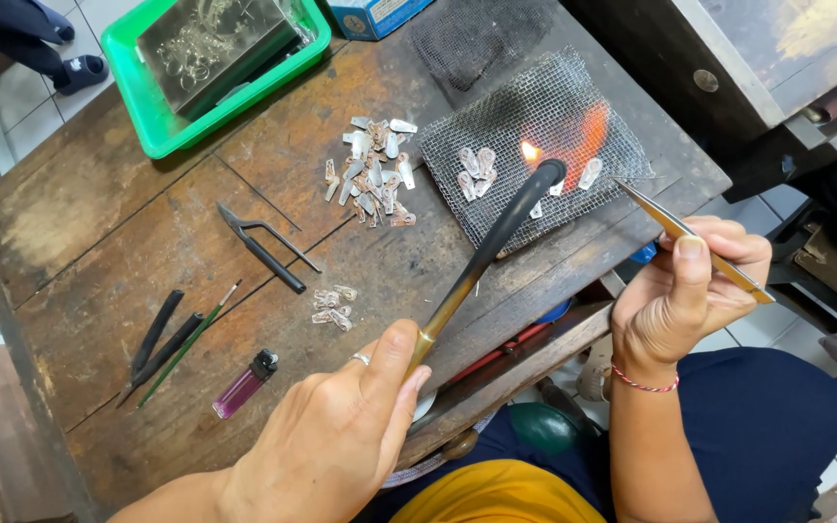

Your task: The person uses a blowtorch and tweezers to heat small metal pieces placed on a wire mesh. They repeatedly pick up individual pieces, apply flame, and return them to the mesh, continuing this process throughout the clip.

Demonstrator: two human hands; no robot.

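Left hand (326, 436) fisted, thumb pressed along top — right hand (685, 286) raised, fingers pinched, wrist bent.

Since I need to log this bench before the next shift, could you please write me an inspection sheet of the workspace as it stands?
Surface: worn wooden bench, stained and scratched.
Job's things: torch lit, flame on wire mesh that glows orange; small metal pieces lie on the mesh; tweezers point toward it.
Clutter: heap of metal pieces, smaller group, black pliers, dark tools and a thin brush, purple lighter, green tray holding a metal block.
Grippers: left hand grips the torch; right hand pinches the tweezers.
Cables: nothing seen.
Surroundings: tiled floor, dark cabinet, blue box.
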